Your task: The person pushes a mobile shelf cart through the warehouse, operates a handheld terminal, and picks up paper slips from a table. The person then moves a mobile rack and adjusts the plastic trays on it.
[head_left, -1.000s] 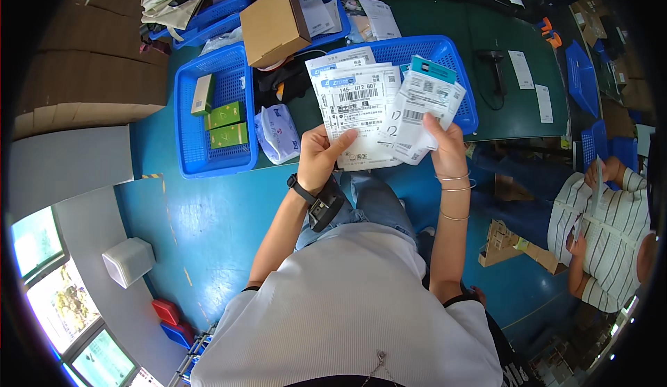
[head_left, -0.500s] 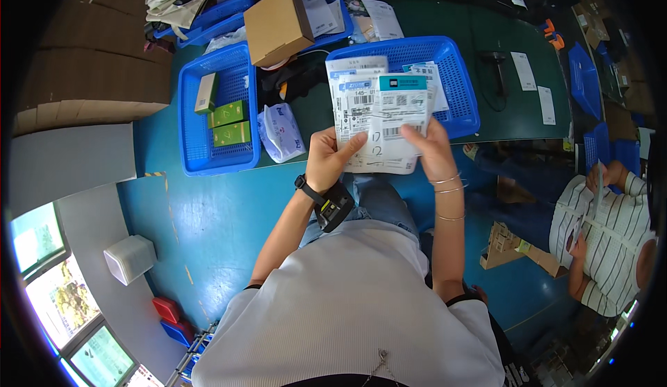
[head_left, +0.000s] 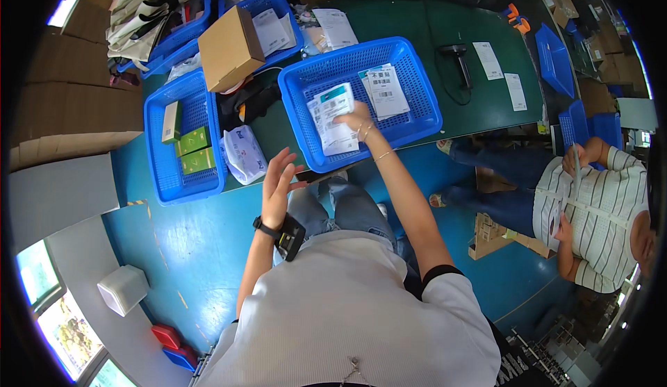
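Note:
My right hand is closed on a white labelled mailer package, low inside a blue plastic basket at the table's front edge. A teal-topped label shows on the package. To its right in the same basket lie several white printed slips. In front of the table edge, my left hand is raised and empty, fingers apart. A dark device is strapped to that wrist. Nearest to the left hand is a soft white-and-purple pack on the table.
On the left, a blue basket holds green boxes. A brown carton sits behind it. A barcode scanner and paper slips lie to the right. A co-worker in a striped shirt stands at right, holding papers.
The package has moved from between both hands, above the table edge, down into the basket in my right hand. My left hand has let go of it and drawn back to the left.

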`<control>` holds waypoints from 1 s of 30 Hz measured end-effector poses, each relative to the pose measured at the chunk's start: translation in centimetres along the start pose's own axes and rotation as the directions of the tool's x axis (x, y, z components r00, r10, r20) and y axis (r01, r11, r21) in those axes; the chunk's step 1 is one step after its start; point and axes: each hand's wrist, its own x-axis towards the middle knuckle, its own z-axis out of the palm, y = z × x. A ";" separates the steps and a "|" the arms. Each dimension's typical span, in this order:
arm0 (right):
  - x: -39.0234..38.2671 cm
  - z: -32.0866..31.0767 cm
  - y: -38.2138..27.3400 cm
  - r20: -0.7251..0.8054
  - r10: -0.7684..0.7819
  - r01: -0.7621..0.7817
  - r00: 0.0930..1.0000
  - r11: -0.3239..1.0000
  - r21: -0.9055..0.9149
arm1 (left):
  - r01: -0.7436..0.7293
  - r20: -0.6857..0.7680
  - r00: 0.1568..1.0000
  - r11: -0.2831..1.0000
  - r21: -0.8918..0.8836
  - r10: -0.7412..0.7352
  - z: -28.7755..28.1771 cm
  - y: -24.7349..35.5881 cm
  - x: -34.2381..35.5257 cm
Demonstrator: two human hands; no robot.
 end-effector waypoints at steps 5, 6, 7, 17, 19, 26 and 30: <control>3.5 0.8 2.2 -0.332 -0.190 -0.055 0.924 0.793 -0.607 | -0.072 -0.096 0.992 0.996 0.056 0.077 -1.0 1.0 -1.4; 4.3 0.0 3.3 -0.420 -0.276 -0.096 0.864 0.730 -0.677 | -0.089 -0.125 0.988 0.994 0.055 0.095 -1.0 1.4 -1.6; 5.2 -1.0 4.2 -0.426 -0.278 -0.099 0.861 0.729 -0.677 | -0.107 -0.152 0.982 0.993 0.054 0.114 -0.9 1.7 -1.6; 6.8 -4.0 4.4 -0.288 -0.103 -0.166 0.952 0.616 -0.770 | -0.138 -0.215 0.967 0.990 0.021 0.140 0.3 2.4 -1.3; 6.1 -4.3 3.5 -0.268 -0.066 -0.178 0.961 0.595 -0.784 | -0.143 -0.212 0.967 0.989 0.022 0.144 0.4 2.3 -1.2; 5.9 -4.8 5.4 -0.345 -0.105 -0.149 0.933 0.760 -0.633 | -0.135 -0.189 0.973 0.991 0.011 0.135 0.9 2.4 -0.6; 3.1 -5.1 3.8 -0.283 -0.114 0.040 0.952 0.966 -0.254 | -0.122 -0.153 0.981 0.992 -0.008 0.119 0.7 2.2 -0.4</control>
